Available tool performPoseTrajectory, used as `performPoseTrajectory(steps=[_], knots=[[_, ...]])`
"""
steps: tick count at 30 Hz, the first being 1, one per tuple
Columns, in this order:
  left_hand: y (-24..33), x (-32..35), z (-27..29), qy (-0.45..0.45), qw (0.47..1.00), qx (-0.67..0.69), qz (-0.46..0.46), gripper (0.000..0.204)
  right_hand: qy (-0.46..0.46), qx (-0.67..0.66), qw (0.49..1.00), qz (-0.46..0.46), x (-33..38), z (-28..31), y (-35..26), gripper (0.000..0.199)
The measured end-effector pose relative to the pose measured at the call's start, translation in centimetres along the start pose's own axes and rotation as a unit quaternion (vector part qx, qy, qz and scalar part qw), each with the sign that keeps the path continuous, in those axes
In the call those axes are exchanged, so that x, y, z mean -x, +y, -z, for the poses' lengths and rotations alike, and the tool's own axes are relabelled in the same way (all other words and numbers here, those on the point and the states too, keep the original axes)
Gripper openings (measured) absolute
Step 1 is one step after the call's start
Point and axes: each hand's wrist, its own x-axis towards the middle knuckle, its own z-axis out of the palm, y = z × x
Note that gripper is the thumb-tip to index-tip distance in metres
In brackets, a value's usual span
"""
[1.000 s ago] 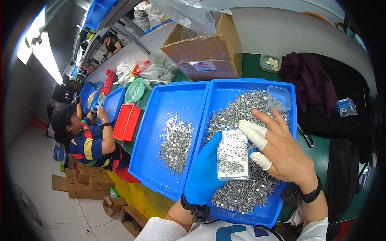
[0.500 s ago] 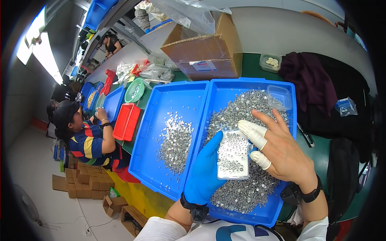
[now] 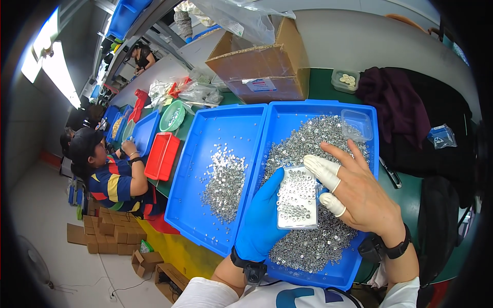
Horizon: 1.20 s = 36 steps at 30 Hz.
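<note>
The gloved left hand [image 3: 264, 218] gripped the light, stiff white plate [image 3: 297, 204] by its edge, while the open right hand [image 3: 359, 192] steadied its slippery loose washers.

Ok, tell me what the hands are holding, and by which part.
The left hand grips the small white perforated tray along its left edge; the right hand rests fingertips on its right edge.

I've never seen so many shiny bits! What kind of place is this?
Probably a small factory or sorting workshop. Blue trays hold heaps of tiny metal parts, a co-worker sits sorting at the same long bench, and flat cardboard boxes lie on the floor.
</note>
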Motion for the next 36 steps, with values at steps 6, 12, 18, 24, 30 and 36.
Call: performPoseTrajectory(steps=[6,12,18,24,30,36], knots=[[0.0,-0.3,0.4,0.0,1.0,-0.004,-0.001,0.045,0.004,0.002,1.0,0.002,0.0,0.0,0.1,0.049],[-0.1,-0.1,0.3,-0.001,1.0,0.013,0.008,0.046,0.008,0.004,1.0,0.006,0.0,0.2,-0.1,0.05],[-0.3,-0.2,-0.4,0.01,1.0,-0.019,-0.008,0.041,0.034,0.009,0.999,0.005,0.0,0.0,-0.2,0.058],[-0.2,0.1,-0.4,0.002,0.998,-0.054,-0.026,0.041,0.024,0.007,1.0,0.005,0.0,0.2,-0.4,0.056],[-0.8,0.2,-0.8,-0.026,0.994,-0.091,-0.059,0.046,0.017,0.014,1.0,0.01,-0.5,-0.2,-1.6,0.052],[-0.9,-0.4,-0.4,-0.067,0.998,0.009,-0.002,0.053,-0.021,0.015,0.998,0.052,-0.7,-0.8,-2.5,0.049]])
